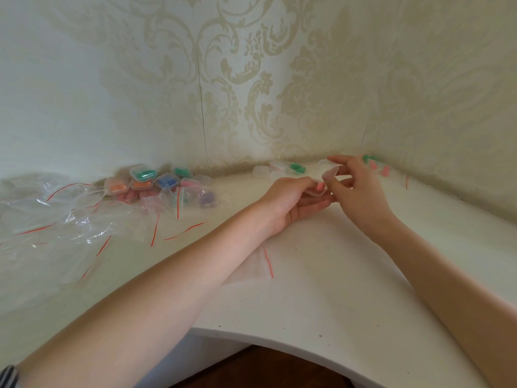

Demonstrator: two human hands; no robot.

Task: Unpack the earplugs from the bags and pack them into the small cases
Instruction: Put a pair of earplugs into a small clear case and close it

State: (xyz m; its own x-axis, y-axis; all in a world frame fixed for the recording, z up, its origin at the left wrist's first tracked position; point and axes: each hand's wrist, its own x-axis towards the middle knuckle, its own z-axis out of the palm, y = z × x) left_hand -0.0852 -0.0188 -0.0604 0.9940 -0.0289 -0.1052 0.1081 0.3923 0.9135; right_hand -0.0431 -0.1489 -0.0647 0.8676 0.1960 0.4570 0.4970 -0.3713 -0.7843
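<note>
Two bare hands meeting above the white corner tabletop [321, 275], near the wall corner. Left hand [291, 203] palm-up, fingers curled under and thumb on top of a small clear plastic case [321, 189] with a pink foam earplug [319, 187] lying inside. Right hand [355, 189] just right of that case, thumb and forefinger pinching its raised clear lid, remaining fingers spread loosely apart. Behind the case, against the wall: a few empty clear cases [261, 171], then a green earplug pair in a clear wrapper [297, 168]. Right of the case, in the very corner: loose pink earplugs [377, 167] and a green earplug [367, 157], partly hidden behind the right hand. Well left of the case, along the wall: a cluster of filled small cases [152, 179] showing orange, green, blue and pink contents, stacked and touching one another. Just in front of that cluster: clear zip bags with red seal strips [190, 200], one with purple earplugs inside. Farther left: a heap of crumpled empty clear bags [56, 214], red strips scattered through it. Nearer than the case, between the forearms: one flat empty clear bag with a red strip [251, 264] lying on the tabletop. At the lower left edge: a striped sleeve cuff [8, 376].
</note>
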